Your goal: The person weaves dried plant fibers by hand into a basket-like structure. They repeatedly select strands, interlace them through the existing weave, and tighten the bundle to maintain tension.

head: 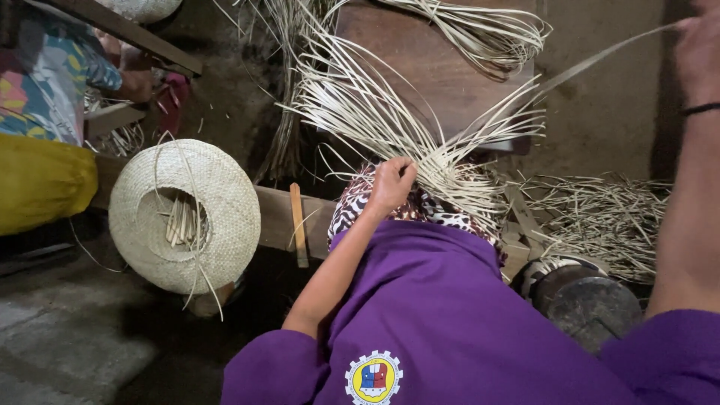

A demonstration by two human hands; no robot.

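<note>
My left hand (391, 184) presses down on a bundle of pale straw strips (390, 112) where they gather on my lap, over a spotted cloth (352, 206). The loose ends of the strips fan out away from me. My right hand (699, 46) is raised at the top right edge, pinching one long strip (600, 56) that stretches taut from the bundle. A black band circles my right wrist. I wear a purple shirt.
A woven straw hat (185, 216) lies upside down at the left with short strips inside. A brown wooden table (435, 67) stands ahead with more strips on it. Another person in patterned clothing (45, 75) sits at the top left. A dark round object (589, 300) sits at the lower right.
</note>
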